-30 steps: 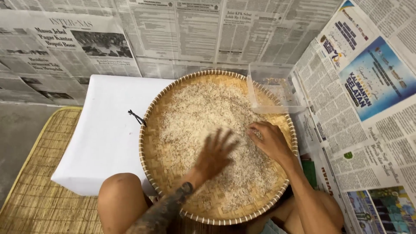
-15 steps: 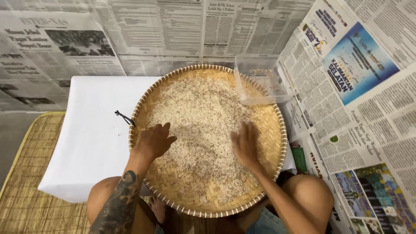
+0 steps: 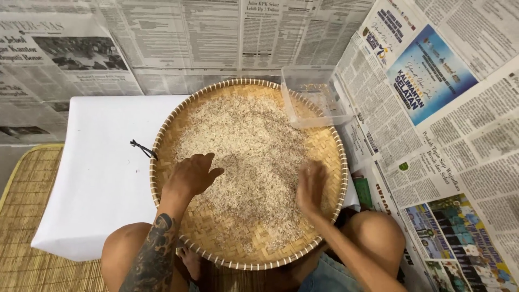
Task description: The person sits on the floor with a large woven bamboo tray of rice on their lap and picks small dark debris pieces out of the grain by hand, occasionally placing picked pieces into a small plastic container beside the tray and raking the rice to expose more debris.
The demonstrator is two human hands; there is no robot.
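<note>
1. Between your knees, one round woven bamboo tray [image 3: 178,116] lies flat, its near rim over your lap and its far rim reaching the clear box.
2. One spread of rice grains [image 3: 243,146] covers most of the tray bed; bare weave shows along the near rim and the far right edge.
3. Your left hand [image 3: 192,174], one count, rests palm down on the grain at the tray's left side, fingers loosely apart and slightly curled, gripping nothing.
4. Your right hand [image 3: 311,186], one count, is blurred; it lies on the grain at the tray's right side, just inside the rim. Fingers appear held together and flat; you cannot tell whether any grain is pinched.
5. One clear plastic box [image 3: 316,97] sits at the tray's far right, its near corner overlapping the rim, a few specks inside.
6. One white cloth [image 3: 97,178] covers a low surface under and left of the tray; that left stretch gives you the widest open room.
7. One short black cord [image 3: 141,148] lies on the cloth, touching the tray's left rim.
8. One woven floor mat [image 3: 27,216] shows at the far left, partly under the cloth.
9. Newspaper sheets [image 3: 432,135], many, too overlapped to count, line the wall ahead and the floor to your right, close beside the tray's right rim.
</note>
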